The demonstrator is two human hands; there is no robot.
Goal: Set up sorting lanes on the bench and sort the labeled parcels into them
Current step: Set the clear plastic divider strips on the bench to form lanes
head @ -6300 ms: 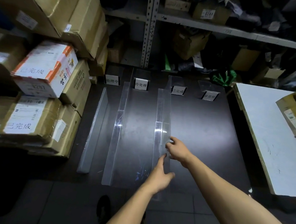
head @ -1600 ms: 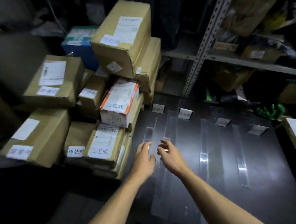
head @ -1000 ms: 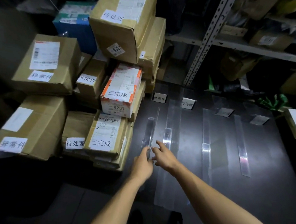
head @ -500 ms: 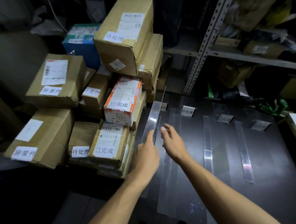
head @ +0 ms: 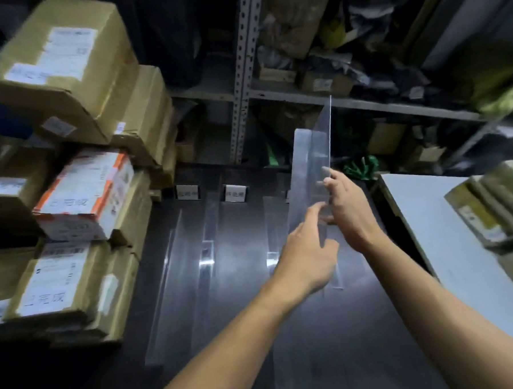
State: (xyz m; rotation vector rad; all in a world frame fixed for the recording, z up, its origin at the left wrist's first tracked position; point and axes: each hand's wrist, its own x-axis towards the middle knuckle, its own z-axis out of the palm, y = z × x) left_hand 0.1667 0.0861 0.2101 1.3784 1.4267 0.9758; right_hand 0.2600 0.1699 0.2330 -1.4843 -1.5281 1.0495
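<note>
Both hands' grip closed on clear divider (head: 314,161), lifted above bench (head: 242,284): left hand (head: 307,257) low, right hand (head: 346,207) higher.

- Parcel stack (head: 70,180) cut by left edge; labels motion-blurred, text unreadable.
- Two lane signs (head: 187,193) on bench too blurred to read; a third hides behind clear divider (head: 310,173).
- Left hand (head: 307,257) covers divider's lower part; whether it grips, can't tell.
- Parcel (head: 493,202) on white table cut by right edge.
- Shelf contents dark, indistinct.
</note>
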